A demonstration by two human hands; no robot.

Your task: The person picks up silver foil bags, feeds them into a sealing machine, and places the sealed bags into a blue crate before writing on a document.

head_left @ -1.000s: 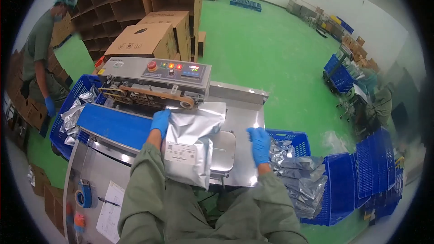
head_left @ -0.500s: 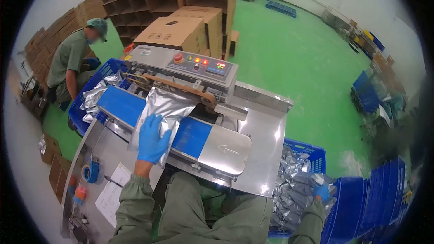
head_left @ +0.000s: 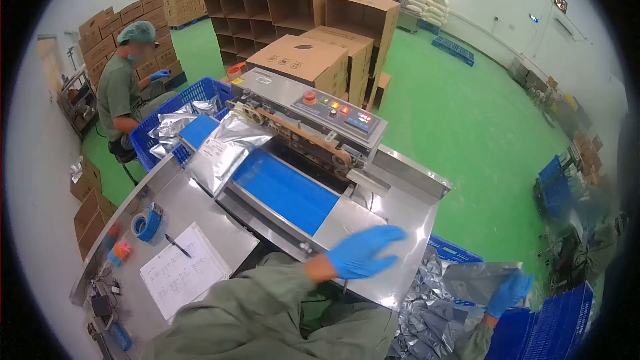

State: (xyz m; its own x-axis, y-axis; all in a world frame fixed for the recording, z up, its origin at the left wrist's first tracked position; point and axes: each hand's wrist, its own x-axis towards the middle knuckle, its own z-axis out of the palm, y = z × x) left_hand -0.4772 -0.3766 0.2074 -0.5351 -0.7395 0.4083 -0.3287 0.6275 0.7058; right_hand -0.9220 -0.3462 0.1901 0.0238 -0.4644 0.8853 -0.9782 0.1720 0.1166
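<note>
My left hand (head_left: 363, 252), in a blue glove, is over the steel end plate of the sealing machine (head_left: 320, 110), fingers stretched out and holding nothing. Over at the right, my right hand (head_left: 509, 295), also gloved, grips a flat silver foil pouch (head_left: 475, 281) by its edge. That pouch is above a blue crate (head_left: 457, 251) heaped with silver pouches (head_left: 427, 320). Another silver pouch (head_left: 223, 153) lies on the far left part of the blue conveyor belt (head_left: 287, 190), its top edge along the sealing band.
A co-worker (head_left: 123, 87) sits at the left beside a blue crate (head_left: 143, 137) holding sealed pouches. Written sheets (head_left: 183, 270), a pen (head_left: 178, 246) and a tape dispenser (head_left: 147, 222) lie on the steel table. Cardboard boxes (head_left: 300, 60) stand behind the machine.
My left hand has let go of the pouch on the belt and moved right. That pouch has travelled left along the machine. My right hand has raised a pouch from the crate.
</note>
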